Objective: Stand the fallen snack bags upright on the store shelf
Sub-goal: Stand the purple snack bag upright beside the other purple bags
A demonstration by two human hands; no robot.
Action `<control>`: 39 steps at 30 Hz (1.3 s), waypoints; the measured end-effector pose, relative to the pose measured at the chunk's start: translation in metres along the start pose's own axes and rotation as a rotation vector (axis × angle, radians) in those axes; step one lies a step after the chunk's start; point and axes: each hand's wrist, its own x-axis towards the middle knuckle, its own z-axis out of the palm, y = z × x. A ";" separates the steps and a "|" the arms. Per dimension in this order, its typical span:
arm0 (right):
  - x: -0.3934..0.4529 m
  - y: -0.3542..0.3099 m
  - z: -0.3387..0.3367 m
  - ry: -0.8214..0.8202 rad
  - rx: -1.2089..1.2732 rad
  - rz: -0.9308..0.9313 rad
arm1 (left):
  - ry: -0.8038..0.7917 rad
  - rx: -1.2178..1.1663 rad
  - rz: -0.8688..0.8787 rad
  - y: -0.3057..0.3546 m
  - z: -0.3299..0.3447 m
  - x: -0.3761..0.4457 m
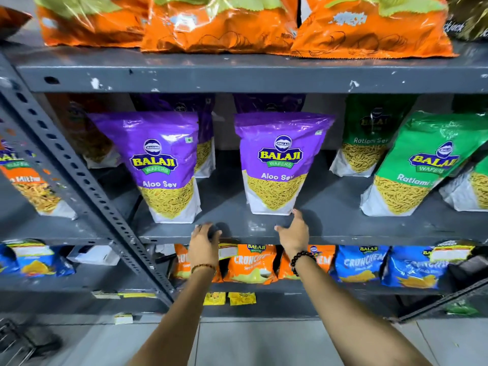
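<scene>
Both hands hover empty at the front lip of the middle shelf, the left hand loosely curled and the right hand spread open just below the right purple Aloo Sev bag, probably to steady it. That bag and the left purple Aloo Sev bag stand upright near the front edge, well apart. More purple bags behind them are shadowed and half hidden, and the green Ratlami Sev bag tilts, its neighbour cut off at the frame edge.

Two upright purple Aloo Sev bags on grey shelf, both empty hands below.
</scene>
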 end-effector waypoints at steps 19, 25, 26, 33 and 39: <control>-0.077 -0.107 0.158 -0.239 -0.011 -0.171 | 0.107 -0.179 -0.196 -0.049 -0.093 0.066; -0.067 -0.113 0.164 -0.208 -0.037 -0.168 | 0.105 -0.192 -0.195 -0.047 -0.092 0.077; -0.065 -0.115 0.165 -0.206 -0.047 -0.169 | 0.099 -0.194 -0.199 -0.047 -0.093 0.079; -0.059 -0.114 0.165 -0.239 -0.062 -0.161 | 0.069 -0.163 -0.228 -0.047 -0.092 0.081; -0.072 -0.080 0.143 -0.329 -0.201 -0.229 | 0.036 0.064 -0.100 -0.061 -0.078 0.044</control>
